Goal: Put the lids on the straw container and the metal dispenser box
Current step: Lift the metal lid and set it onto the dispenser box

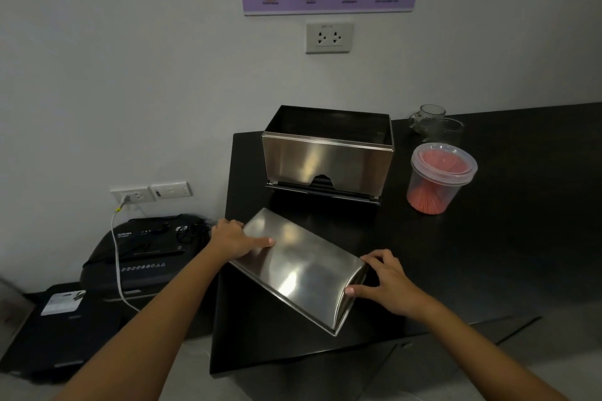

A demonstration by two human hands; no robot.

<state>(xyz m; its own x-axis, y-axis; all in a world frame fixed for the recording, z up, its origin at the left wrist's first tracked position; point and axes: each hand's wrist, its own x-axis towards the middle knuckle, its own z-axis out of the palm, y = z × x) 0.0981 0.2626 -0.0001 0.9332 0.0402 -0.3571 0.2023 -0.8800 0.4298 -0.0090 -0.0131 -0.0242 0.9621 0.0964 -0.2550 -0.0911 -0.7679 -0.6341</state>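
Gripping the curved brushed-steel lid (298,265) at its two short ends, the left hand (236,239) lays fingers over the far-left end while the right hand (387,283) pinches the near-right end, the lid slanted across the black tabletop (488,254). Behind it stands the open-topped rectangular steel dispenser box (327,156). To that box's right sits the clear plastic tub of red straws (438,179), lid on.
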